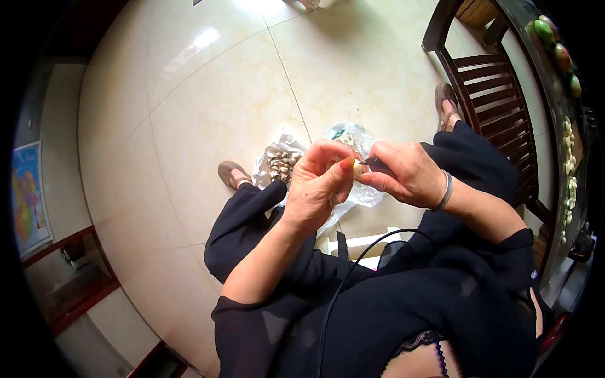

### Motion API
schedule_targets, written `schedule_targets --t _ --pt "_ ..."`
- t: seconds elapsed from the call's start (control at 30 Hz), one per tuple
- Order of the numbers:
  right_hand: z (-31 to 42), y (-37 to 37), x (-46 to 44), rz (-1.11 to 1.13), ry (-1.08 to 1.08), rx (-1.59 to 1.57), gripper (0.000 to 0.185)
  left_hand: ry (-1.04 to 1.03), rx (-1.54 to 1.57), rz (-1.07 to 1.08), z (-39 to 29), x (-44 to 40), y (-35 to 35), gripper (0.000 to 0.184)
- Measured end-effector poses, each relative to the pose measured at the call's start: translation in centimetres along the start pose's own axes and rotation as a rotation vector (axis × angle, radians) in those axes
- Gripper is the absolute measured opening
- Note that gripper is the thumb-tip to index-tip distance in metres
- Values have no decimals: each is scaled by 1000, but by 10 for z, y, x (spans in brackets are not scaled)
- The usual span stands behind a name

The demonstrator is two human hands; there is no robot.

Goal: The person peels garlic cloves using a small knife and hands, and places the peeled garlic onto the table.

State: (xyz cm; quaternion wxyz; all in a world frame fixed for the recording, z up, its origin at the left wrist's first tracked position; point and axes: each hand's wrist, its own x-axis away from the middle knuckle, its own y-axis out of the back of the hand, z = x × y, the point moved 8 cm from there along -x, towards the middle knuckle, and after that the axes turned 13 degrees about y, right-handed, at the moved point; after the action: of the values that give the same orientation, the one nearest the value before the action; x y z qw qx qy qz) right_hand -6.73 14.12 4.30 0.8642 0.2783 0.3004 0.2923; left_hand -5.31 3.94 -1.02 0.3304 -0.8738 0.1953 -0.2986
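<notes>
Up in front of my lap, my left hand pinches a small pale-yellow piece between thumb and fingers. Close against it, my right hand grips a short dark tool, which looks like a small knife; most of it is hidden by the fingers. Below the hands on the floor lies a white plastic bag with several brownish-grey lumps in it. Partly behind my hands is a clear plastic bag with pale and greenish bits, too small to name.
At the right, a dark table bears mango-like fruits and a row of pale pieces. A slatted wooden chair stands beside my leg. A white object is under my lap. A dark cord crosses my front.
</notes>
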Motion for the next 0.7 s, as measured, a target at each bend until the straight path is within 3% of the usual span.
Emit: schedule_targets --t 0.2,0.7 --pt "0 -3 1 35 -25 -12 30 -10 54 -38 2 -1 -2 17" --pt "-3 -8 2 68 -37 112 41 128 148 -50 14 1 -3 16"
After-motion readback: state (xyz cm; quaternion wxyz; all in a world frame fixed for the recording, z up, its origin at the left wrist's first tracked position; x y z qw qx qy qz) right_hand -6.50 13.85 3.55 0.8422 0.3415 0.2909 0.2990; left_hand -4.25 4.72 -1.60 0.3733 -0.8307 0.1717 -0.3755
